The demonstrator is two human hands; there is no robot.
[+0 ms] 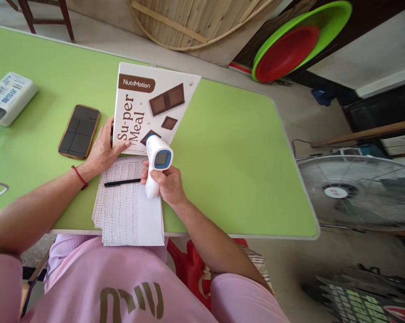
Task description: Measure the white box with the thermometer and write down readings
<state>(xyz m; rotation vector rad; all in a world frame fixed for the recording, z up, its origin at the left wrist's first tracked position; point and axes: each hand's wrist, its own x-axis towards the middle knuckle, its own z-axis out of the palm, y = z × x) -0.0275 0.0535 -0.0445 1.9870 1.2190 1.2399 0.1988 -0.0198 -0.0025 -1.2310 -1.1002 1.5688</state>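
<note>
My left hand (105,147) grips the lower left corner of a white and brown NutriMotion meal box (170,87), thumb on its printed front and the other fingers hidden behind it. The box is held up, tilted toward me. In my right hand (170,183) is a white and blue infrared thermometer (154,190), its small screen facing me and its front end close to the box's lower edge. Below both hands lie sheets of handwritten paper (135,220), reaching past the table's front edge. A black pen (122,182) rests on them, its right end at my right fingers.
On the green table (236,161), a phone (79,131) lies left of my left hand. A white power bank (12,96) with a cable is farther left. A fan (337,193) stands beyond the right edge. Green and red basins (286,54) lean at the back right.
</note>
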